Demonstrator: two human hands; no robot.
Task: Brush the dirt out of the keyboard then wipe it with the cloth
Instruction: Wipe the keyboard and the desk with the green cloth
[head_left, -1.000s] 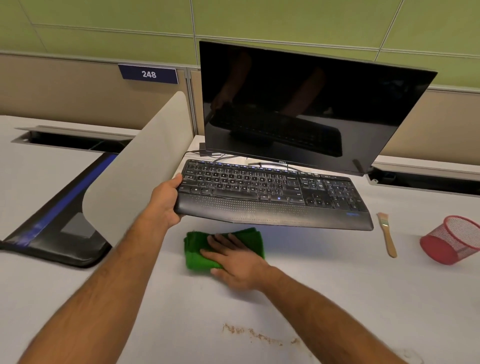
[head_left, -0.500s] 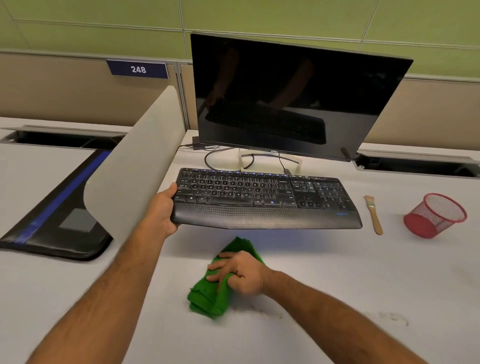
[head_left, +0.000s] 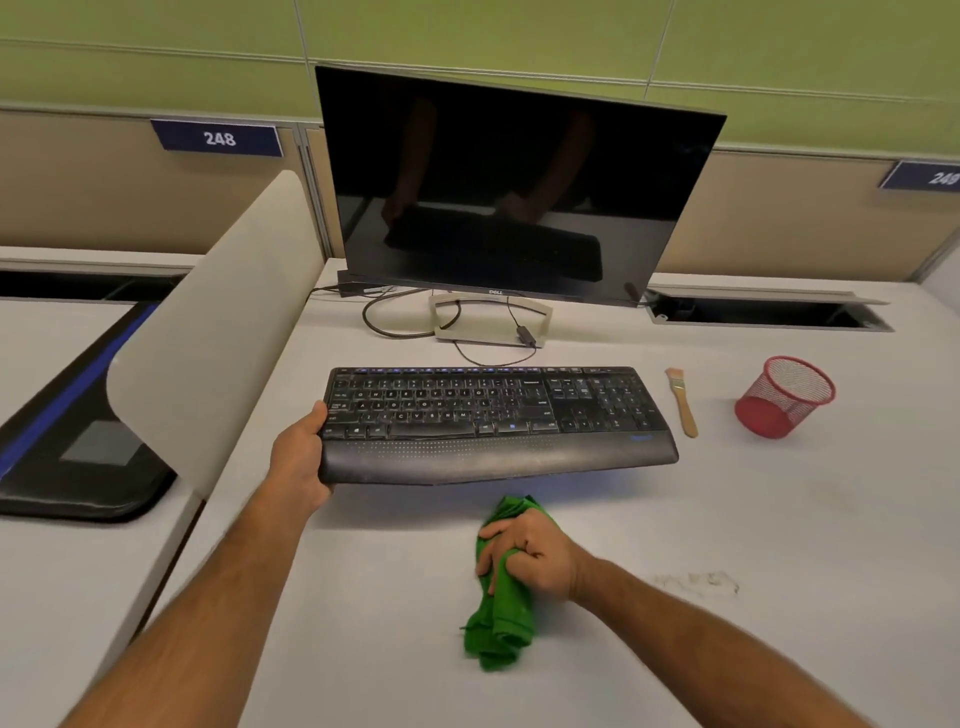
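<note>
A black keyboard (head_left: 493, 421) with a wrist rest is held up off the white desk (head_left: 779, 519), keys facing up. My left hand (head_left: 301, 457) grips its left end. In front of it my right hand (head_left: 524, 556) is closed around a bunched green cloth (head_left: 501, 623), whose lower end trails on the desk. A small wooden-handled brush (head_left: 682, 401) lies on the desk just right of the keyboard. A faint smear of brownish dirt (head_left: 698, 582) marks the desk right of my right forearm.
A black monitor (head_left: 514, 192) on a silver stand (head_left: 491, 322) with loose cables stands behind the keyboard. A red mesh cup (head_left: 784, 397) lies tilted at the right. A curved beige divider (head_left: 208, 353) rises at the left, with a black mat (head_left: 78, 452) beyond it.
My right hand has gathered the flat cloth into a bunch and dragged it toward me and to the right. The keyboard stays held up in my left hand.
</note>
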